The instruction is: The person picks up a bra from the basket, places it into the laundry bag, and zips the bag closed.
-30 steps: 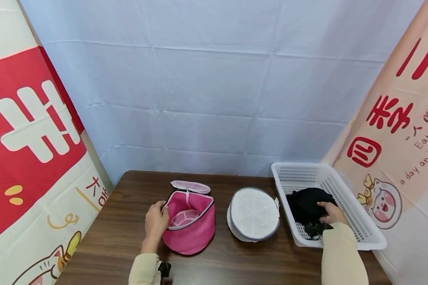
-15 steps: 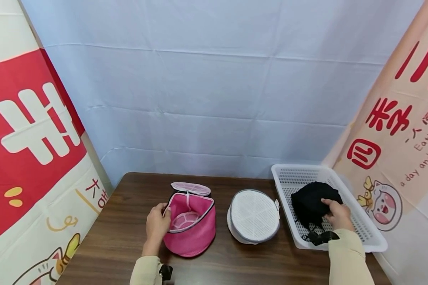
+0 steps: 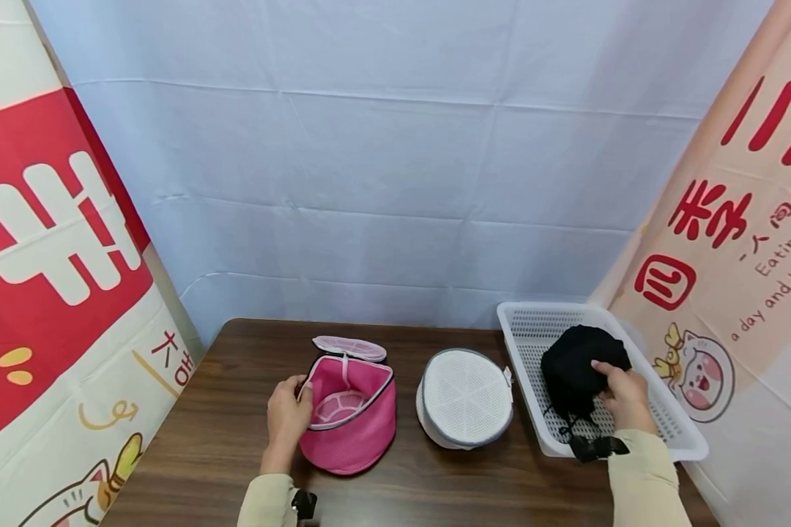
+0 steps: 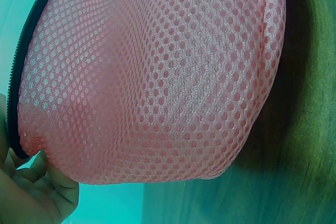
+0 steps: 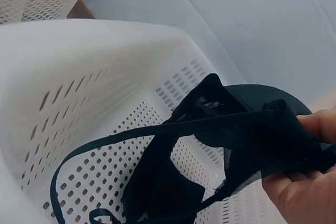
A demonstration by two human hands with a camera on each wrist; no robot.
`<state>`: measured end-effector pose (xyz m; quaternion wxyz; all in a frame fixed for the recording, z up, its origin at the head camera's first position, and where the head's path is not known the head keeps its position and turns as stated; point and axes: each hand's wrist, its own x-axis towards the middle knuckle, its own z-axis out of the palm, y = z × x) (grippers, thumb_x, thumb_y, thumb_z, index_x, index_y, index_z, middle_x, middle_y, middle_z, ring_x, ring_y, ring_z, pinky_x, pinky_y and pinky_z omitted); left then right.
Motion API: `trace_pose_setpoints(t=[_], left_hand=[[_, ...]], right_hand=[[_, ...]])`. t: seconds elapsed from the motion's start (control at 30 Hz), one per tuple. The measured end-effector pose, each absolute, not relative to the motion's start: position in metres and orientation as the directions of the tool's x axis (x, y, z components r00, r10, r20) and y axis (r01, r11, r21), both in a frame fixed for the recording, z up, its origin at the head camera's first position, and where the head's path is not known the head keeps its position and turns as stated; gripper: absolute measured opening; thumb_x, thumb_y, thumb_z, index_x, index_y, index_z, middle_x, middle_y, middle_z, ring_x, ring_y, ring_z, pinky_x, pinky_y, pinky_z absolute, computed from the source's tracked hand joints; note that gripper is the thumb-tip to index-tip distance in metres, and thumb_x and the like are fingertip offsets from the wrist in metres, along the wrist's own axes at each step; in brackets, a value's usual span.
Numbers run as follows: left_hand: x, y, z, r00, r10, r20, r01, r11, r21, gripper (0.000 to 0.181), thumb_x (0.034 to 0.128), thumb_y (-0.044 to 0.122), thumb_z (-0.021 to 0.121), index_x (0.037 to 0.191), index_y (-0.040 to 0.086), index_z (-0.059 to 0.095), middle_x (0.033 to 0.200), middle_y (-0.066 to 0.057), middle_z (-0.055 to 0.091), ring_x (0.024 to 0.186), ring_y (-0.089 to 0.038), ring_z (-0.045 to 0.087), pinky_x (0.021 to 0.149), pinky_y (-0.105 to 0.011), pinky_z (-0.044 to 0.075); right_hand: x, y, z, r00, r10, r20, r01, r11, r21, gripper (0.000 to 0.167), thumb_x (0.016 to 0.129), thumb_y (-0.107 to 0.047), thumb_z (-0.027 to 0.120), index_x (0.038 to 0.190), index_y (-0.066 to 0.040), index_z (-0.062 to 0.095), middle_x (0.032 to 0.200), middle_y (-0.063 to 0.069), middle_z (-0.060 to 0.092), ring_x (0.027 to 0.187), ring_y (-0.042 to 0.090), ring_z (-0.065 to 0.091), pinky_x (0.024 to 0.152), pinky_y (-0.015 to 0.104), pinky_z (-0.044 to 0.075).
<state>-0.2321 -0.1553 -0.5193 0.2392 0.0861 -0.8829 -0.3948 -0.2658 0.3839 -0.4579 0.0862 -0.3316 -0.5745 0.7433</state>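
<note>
Right hand (image 3: 626, 401) pinches a black bra (image 3: 576, 366), thin strap looping! Left hand (image 3: 288, 413) grips a gaping pink mesh laundry bag (image 3: 352, 446).

The bag (image 3: 356, 448) is pink, the garment (image 3: 575, 360) black.

The pink mesh bag (image 3: 362, 444) stands upright on the brown wooden table (image 3: 201, 432), left of centre, its round, paler lid (image 3: 351, 348) folded back on the far side. Its dark-edged zip is undone and the mouth gapes toward the near side, showing a ribbed, pale pink mesh piece inside. The left hand (image 3: 288, 413) pinches its rim at the left. At the right, the black garment (image 3: 576, 364), with rounded cups and thin straps, is held by the right hand (image 3: 625, 399) within the white basket (image 3: 546, 316), straps dangling near; whether its lowest part touches the basket floor is hard to tell.
</note>
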Motion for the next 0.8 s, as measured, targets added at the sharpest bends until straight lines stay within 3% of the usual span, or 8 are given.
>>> trace_pose_setpoints(t=[0.13,0.37,0.67,0.8], left_hand=[[-0.231,-0.156,-0.521,-0.863,-0.341,0.372,0.053,0.671,0.739,0.018,0.0863,0.013,0.062,0.099,0.001,0.067,0.087,-0.014,0.060,0.084,-0.036,0.058,0.074,-0.048,0.043],[-0.230,-0.157,-0.523,-0.861,-0.337,0.382,0.062,0.676,0.734,0.018,0.0862,0.013,0.062,0.099,0.002,0.067,0.088,-0.015,0.060,0.084,-0.037,0.058,0.073,-0.049,0.043],[-0.230,-0.157,-0.522,-0.863,-0.331,0.382,0.068,0.672,0.737,0.020,0.0860,0.014,0.062,0.100,0.000,0.066,0.088,-0.015,0.060,0.084,-0.037,0.058,0.073,-0.049,0.043],[-0.230,-0.157,-0.521,-0.864,-0.327,0.383,0.072,0.672,0.737,0.021,0.0862,0.014,0.062,0.101,-0.001,0.066,0.088,-0.016,0.060,0.085,-0.037,0.058,0.074,-0.049,0.043]], right_hand=[[-0.260,0.382,-0.453,-0.767,0.500,-0.402,0.253,-0.340,-0.906,0.065,0.084,-0.010,0.065,0.137,-0.012,0.028,0.056,-0.006,0.035,0.043,0.009,0.032,0.043,0.026,0.034],[-0.254,0.376,-0.445,-0.766,0.535,-0.356,0.169,-0.366,-0.915,0.036,0.082,-0.008,0.069,0.104,-0.009,0.041,0.061,-0.005,0.040,0.045,0.010,0.034,0.042,0.024,0.034],[-0.248,0.368,-0.433,-0.773,0.555,-0.308,0.089,-0.387,-0.918,0.031,0.079,-0.006,0.071,0.096,-0.008,0.045,0.056,-0.004,0.039,0.039,0.010,0.031,0.039,0.025,0.032],[-0.247,0.362,-0.427,-0.783,0.557,-0.278,0.040,-0.401,-0.915,0.033,0.078,-0.004,0.072,0.099,-0.007,0.046,0.058,-0.004,0.043,0.039,0.010,0.031,0.038,0.024,0.031]])
